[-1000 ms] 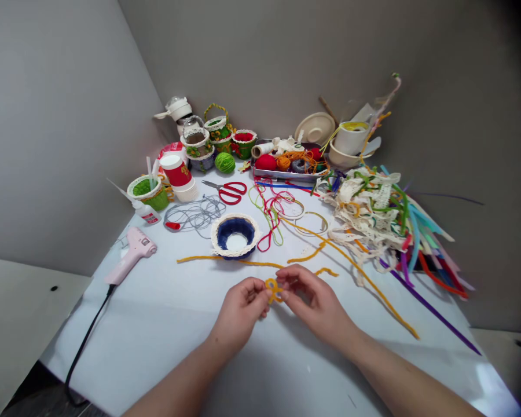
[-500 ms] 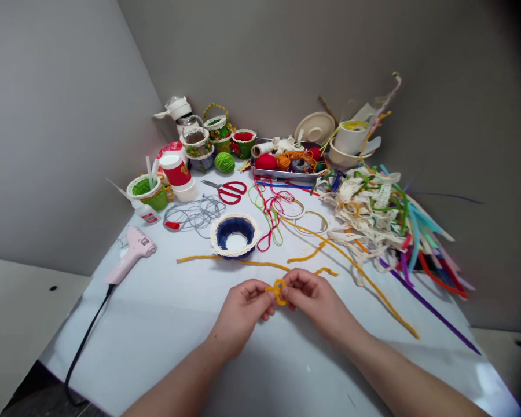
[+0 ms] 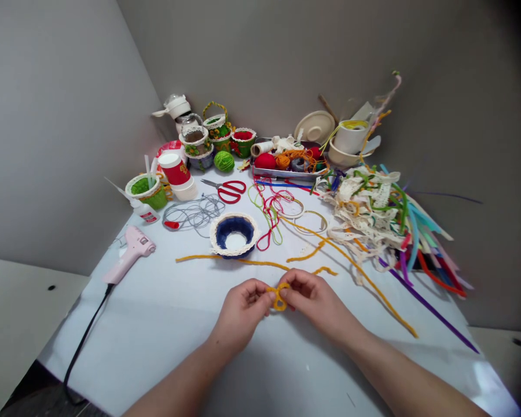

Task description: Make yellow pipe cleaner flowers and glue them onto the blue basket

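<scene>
Now the left hand [image 3: 245,310] and right hand [image 3: 312,298] both pinch a small, loopy yellow yarn shape [image 3: 280,303] between them, near the round dark-blue bowl with white lace trim [image 3: 234,234].

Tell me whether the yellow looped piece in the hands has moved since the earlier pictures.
Yes. Judged against the blue lace-rimmed bowl, the yellow looped piece has shifted slightly rightward and toward the person.
</scene>
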### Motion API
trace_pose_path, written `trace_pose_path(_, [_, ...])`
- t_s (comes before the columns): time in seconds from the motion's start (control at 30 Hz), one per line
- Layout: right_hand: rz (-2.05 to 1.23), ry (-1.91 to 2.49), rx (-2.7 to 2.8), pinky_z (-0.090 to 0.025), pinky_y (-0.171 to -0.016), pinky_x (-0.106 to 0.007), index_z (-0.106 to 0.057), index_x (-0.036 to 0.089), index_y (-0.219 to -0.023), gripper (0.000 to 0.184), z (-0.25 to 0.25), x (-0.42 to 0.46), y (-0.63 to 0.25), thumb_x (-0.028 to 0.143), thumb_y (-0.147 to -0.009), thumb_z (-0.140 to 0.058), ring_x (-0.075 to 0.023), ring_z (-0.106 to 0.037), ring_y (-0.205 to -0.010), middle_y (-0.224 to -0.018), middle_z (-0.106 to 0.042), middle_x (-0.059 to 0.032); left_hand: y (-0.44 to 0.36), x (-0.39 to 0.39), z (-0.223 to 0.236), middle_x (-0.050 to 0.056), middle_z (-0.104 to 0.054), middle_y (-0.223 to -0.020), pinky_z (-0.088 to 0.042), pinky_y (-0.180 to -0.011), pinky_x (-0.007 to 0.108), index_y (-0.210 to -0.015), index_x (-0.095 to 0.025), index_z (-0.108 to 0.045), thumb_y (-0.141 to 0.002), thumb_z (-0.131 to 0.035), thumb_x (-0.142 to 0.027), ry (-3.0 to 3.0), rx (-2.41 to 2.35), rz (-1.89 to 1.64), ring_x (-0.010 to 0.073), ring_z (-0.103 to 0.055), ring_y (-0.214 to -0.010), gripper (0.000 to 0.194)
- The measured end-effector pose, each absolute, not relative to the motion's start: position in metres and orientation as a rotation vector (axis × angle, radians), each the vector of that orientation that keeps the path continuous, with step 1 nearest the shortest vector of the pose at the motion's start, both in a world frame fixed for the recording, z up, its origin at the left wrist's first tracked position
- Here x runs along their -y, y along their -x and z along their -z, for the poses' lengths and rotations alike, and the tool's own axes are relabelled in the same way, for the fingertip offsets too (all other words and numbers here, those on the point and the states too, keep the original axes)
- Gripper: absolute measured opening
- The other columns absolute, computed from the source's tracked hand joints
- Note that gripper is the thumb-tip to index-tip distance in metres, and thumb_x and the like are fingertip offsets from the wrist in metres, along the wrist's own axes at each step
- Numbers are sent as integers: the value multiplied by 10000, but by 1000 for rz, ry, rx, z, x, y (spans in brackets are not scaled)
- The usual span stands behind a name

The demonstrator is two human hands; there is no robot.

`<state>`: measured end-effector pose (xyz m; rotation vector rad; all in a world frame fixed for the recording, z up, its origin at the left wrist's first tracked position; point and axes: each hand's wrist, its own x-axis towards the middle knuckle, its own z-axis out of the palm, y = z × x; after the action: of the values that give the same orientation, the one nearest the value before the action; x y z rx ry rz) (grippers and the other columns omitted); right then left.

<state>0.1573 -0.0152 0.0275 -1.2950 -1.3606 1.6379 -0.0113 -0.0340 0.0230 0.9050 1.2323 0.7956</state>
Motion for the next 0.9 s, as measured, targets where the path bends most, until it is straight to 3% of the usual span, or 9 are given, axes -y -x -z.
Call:
trace_pose_path(0.17, [-1679, 1288, 1191, -378, -577, -252, -608, 172, -757, 171, -25, 16, -155, 333, -764, -665, -112, -483, -572, -615, -571, 25, 11, 33, -24, -13, -593, -605, -384, -557, 215, -798, -149, -605, -737, -691, -332, -802, -1171, -815, 89, -483, -550, 212])
trace_pose_path(0.3, [-1754, 1241, 1124, -388, -577, -250, -613, 173, -777, 161, -25, 17, -154, 323, -771, -672, -113, -497, -596, -663, -595, 14, 9, 35, -21, -24, -576, -573, -360, -541, 209, -743, -146, -597, -713, -703, -280, -761, -1175, -792, 78, -458, -529, 173])
trace_pose_path(0.43, [-1616, 1272, 1236, -389, -586, -248, -621, 181, -828, 159, -28, 15, -156, 303, -750, -688, -111, -492, -604, -682, -589, 24, 8, 35, -21, -38, -546, -544, -325, -514, 199, -698, -146, -582, -711, -695, -271, -725, -1195, -800, 65, -432, -506, 169])
trace_pose_path(0.67, [-1572, 1259, 1372, -396, -592, -245, -624, 172, -744, 128, -26, 15, -158, 293, -778, -648, -115, -498, -616, -684, -590, 9, 6, 34, -18, -35, -558, -570, -316, -493, 195, -697, -144, -590, -675, -738, -294, -655, -1208, -898, 55, -433, -492, 212])
trace_pose_path(0.9, [-1414, 1257, 1551, -413, -630, -264, -604, 174, -699, 149, -25, 16, -159, 258, -822, -601, -144, -538, -673, -703, -590, -10, 6, 35, -17, -10, -611, -582, -396, -532, 206, -731, -129, -636, -664, -764, -304, -625, -1188, -918, 74, -509, -519, 227])
